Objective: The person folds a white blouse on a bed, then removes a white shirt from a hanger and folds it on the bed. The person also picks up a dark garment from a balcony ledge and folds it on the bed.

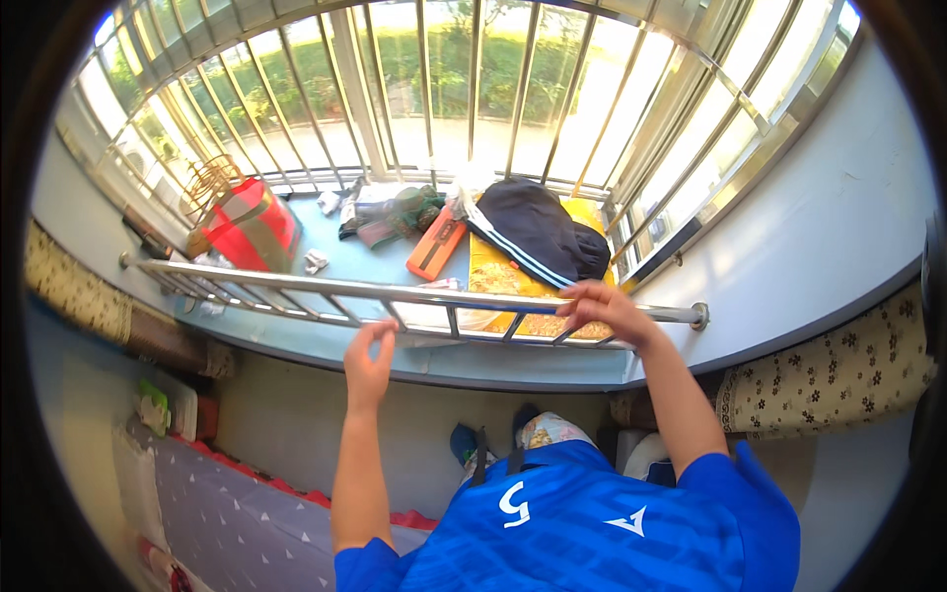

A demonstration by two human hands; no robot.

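My left hand (368, 367) is raised just in front of the metal rail (340, 287), its fingers loosely bent and apart, with nothing seen in them. Farther right, my right hand (610, 312) hangs over the rail near its right end, fingers bent and spread; whether they touch the bar I cannot tell. Behind the right hand lies a dark jacket (528, 222) with white stripes, bunched on a yellow patterned cloth (490, 274). An orange box (436, 247) rests to the jacket's left, beside a dark green and black bundle of cloth (409, 209).
At the left of the blue sill (330, 252) stands a red bag (254, 225). Crumpled white paper (315, 261) lies near it. Window bars (426, 99) close off the back. Rolled patterned cloth (824, 380) sits right; a grey triangle-print cover (237, 503) is lower left.
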